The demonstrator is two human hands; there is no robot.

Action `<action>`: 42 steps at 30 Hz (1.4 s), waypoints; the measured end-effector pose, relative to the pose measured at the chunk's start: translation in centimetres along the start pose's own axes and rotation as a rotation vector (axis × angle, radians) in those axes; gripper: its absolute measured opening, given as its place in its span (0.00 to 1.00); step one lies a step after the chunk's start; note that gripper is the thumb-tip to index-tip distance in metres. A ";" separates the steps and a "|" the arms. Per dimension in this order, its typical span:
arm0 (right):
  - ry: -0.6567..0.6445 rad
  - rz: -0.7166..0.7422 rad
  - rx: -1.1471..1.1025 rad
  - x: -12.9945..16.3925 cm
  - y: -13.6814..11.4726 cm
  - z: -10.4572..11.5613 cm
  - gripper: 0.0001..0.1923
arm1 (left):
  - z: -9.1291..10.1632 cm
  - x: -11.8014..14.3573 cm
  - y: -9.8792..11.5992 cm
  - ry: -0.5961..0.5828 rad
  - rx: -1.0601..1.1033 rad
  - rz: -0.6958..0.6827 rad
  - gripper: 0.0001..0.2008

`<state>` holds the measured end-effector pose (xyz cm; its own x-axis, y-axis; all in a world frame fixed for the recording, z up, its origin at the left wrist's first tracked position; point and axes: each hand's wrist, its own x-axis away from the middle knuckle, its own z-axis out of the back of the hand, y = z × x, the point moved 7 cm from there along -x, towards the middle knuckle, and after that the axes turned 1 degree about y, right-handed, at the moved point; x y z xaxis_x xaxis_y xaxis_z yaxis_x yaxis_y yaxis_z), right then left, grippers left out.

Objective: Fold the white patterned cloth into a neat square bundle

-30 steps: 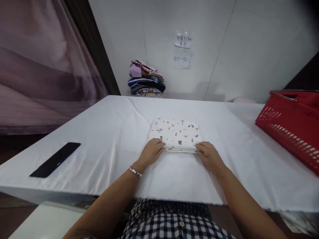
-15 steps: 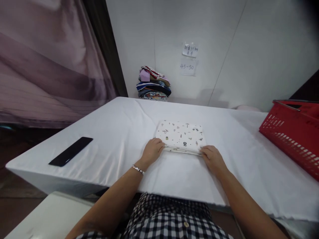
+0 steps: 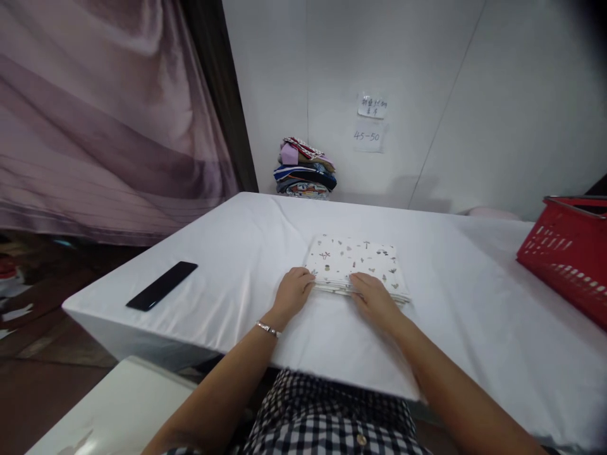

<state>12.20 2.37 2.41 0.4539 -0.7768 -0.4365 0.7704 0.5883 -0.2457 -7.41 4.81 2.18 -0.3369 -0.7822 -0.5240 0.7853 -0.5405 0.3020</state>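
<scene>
On white table (image 3: 465, 303) | left hand (image 3: 291, 292), right hand (image 3: 377, 303) grasping folded cloth (image 3: 353, 258) | black slab (image 3: 162, 286) lying left, red basket (image 3: 576, 253) standing right

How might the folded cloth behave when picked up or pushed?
The folded cloth is probably floppy: its layers show at the near edge, where the left hand and right hand touch it, and could fan apart if lifted loosely. Pushed, it would likely slide or bunch rather than roll, since it lies flat on the white tablecloth.

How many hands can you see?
2. The left hand is at the near left corner of the folded cloth; the right hand is near the middle of its front edge.
</scene>
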 end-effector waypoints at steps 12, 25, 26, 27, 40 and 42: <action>-0.019 -0.014 -0.007 1.3 0.4 -1.8 0.23 | -0.1 2.3 -5.0 0.123 0.494 0.579 0.14; -0.179 0.069 0.035 -1.5 -3.1 -4.9 0.27 | -1.5 1.8 -5.4 0.043 0.451 0.678 0.11; -0.176 0.077 0.037 -1.4 -3.1 -5.0 0.27 | -1.4 1.8 -5.3 0.038 0.424 0.672 0.11; -0.172 0.081 0.038 -1.2 -3.0 -5.1 0.27 | -1.2 1.7 -5.2 0.039 0.380 0.659 0.11; -0.192 -0.013 0.103 -0.3 -1.4 -2.6 0.27 | -4.0 -4.3 2.9 -0.054 -0.080 -0.049 0.13; -0.141 -0.112 0.148 1.7 0.5 -0.9 0.25 | -4.7 -4.2 2.2 -0.083 -0.104 -0.049 0.14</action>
<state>12.92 1.54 0.83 0.4121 -0.8651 -0.2859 0.8720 0.4655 -0.1517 -1.83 8.32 1.28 -0.4142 -0.7813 -0.4670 0.8152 -0.5466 0.1914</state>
